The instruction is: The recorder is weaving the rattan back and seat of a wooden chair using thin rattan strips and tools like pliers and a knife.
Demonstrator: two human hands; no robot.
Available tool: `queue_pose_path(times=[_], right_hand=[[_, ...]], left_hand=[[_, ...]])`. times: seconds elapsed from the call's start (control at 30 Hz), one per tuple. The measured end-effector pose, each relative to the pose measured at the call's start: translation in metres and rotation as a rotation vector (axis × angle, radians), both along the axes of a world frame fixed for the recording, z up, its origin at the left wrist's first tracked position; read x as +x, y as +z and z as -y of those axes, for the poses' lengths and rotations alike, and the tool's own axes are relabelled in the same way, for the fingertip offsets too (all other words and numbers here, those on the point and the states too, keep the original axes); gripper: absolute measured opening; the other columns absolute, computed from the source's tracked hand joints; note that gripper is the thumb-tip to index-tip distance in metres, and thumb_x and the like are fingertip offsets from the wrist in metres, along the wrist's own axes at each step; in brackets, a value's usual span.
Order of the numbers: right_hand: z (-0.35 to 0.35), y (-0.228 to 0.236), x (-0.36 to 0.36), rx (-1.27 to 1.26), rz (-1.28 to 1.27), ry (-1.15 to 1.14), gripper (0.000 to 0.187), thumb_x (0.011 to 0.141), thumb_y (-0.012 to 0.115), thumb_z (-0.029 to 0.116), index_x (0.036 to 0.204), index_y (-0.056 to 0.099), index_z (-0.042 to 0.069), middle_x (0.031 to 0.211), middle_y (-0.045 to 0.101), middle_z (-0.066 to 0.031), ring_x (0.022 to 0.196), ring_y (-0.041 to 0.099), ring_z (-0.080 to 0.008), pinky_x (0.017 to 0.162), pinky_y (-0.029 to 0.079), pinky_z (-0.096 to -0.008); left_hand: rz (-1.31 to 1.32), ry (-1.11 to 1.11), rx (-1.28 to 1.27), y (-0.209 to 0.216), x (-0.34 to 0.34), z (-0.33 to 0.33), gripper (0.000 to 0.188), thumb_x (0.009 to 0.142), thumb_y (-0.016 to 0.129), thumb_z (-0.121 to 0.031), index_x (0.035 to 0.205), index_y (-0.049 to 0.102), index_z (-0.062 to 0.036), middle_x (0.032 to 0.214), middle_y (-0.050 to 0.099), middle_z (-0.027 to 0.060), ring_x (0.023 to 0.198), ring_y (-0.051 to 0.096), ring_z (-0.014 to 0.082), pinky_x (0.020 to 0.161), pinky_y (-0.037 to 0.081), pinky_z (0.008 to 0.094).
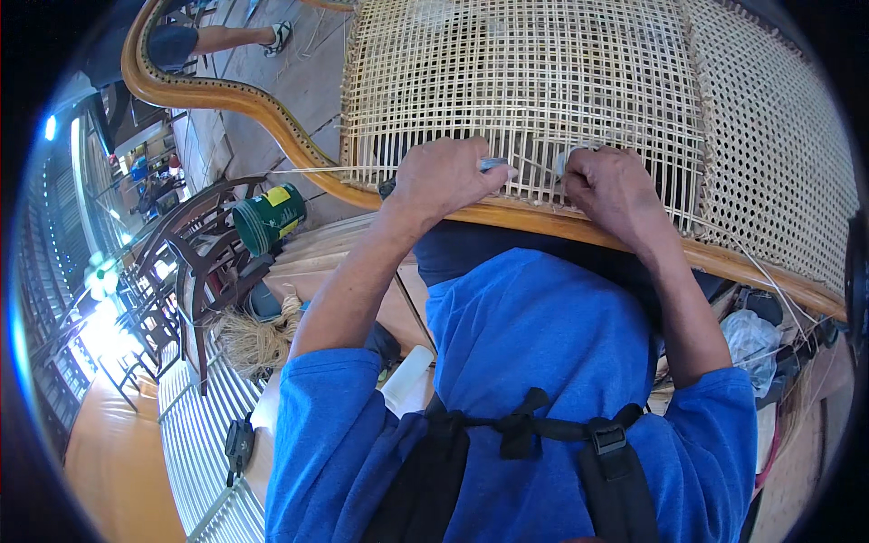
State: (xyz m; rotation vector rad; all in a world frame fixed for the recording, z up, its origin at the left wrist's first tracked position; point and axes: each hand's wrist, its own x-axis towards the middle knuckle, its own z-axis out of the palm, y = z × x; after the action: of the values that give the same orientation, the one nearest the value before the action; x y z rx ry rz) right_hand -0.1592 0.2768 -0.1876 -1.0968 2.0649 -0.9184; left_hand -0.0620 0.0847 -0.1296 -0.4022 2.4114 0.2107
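Woven cane webbing is stretched across a curved wooden frame in front of me. My left hand lies over the near left part of the weave, closed around a small grey metal tool whose far end is hidden. My right hand is pinched at the near edge of the weave; something whitish shows by its fingertips, and what they grip is hidden. Between the hands, the strands are more open than farther up. A long loose cane strand runs out leftward past my left hand.
Finer finished cane covers the right section. Loose strands trail off the frame at lower right, near a clear plastic bag. At left are a green bucket, a fibre bundle and dark wooden chairs. Another person's leg shows at upper left.
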Motion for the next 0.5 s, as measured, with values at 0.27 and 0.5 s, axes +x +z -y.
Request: queue_pose_path(times=[0.27, 0.5], right_hand=[[0.009, -0.002, 0.007, 0.083, -0.103, -0.015, 0.017, 0.082, 0.057, 0.019, 0.073, 0.059, 0.005, 0.064, 0.059, -0.0129, 0.067, 0.06, -0.0309, 0.069, 0.046, -0.0416], [0.007, 0.0, 0.004, 0.062, -0.06, -0.001, 0.016, 0.081, 0.057, 0.018, 0.073, 0.059, 0.005, 0.063, 0.059, -0.0137, 0.066, 0.059, -0.0316, 0.071, 0.045, -0.0416]], left_hand=[[0.018, -0.173, -0.155, 0.01, -0.009, -0.004, 0.03, 0.09, 0.044, -0.03, 0.081, 0.057, -0.0051, 0.068, 0.063, 0.0153, 0.067, 0.063, 0.0347, 0.059, 0.049, 0.046], [0.017, -0.018, 0.033, 0.002, 0.0, 0.013, 0.043, 0.088, 0.047, -0.046, 0.078, 0.059, -0.0062, 0.067, 0.062, 0.0157, 0.068, 0.062, 0.0343, 0.062, 0.047, 0.0464]])
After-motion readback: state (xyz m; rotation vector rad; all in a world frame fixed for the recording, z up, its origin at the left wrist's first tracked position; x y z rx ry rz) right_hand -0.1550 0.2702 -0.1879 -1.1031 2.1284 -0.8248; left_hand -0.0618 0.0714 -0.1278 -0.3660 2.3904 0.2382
